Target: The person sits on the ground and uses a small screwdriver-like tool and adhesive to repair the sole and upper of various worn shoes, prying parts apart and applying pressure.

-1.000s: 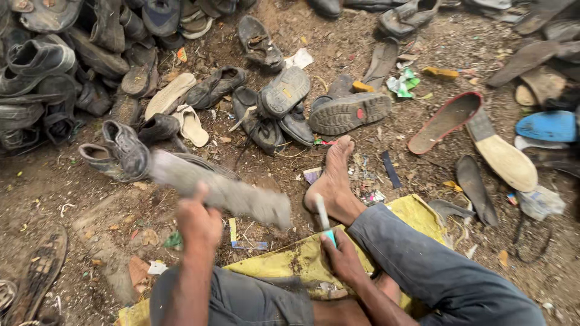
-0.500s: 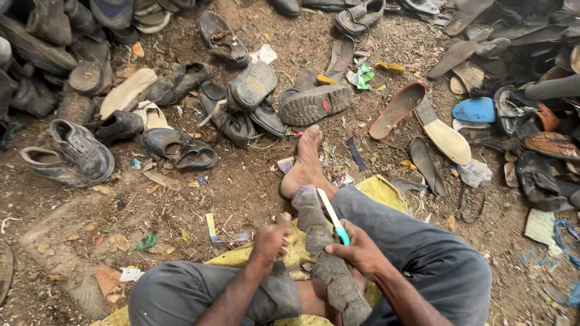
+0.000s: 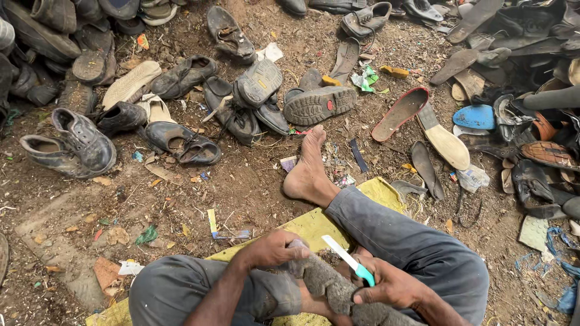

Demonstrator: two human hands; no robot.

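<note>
Low in the frame, the left hand (image 3: 275,249) clamps the upper end of a dusty grey shoe sole (image 3: 329,284) lying across the lap. The right hand (image 3: 389,288) grips a knife (image 3: 349,260) with a teal handle, pale blade angled up-left over the sole. A bare foot (image 3: 309,169) rests at centre beside the yellow mat (image 3: 314,224); worn shoes (image 3: 78,142) litter the dirt above.

- Left hand (image 3: 275,249): bare, no glove, ring or watch visible; forearm bare, no sleeve in view.
- Right hand (image 3: 393,287): bare, ungloved; forearm uncovered.
- Trousers (image 3: 417,244): grey-blue cloth, loose, creased, dusty; cover both legs down to ankle.
- Foot (image 3: 308,172): bare, no shoe or sock; dust on skin.
- Upper body and head: out of frame, clothing there cannot be told.
</note>
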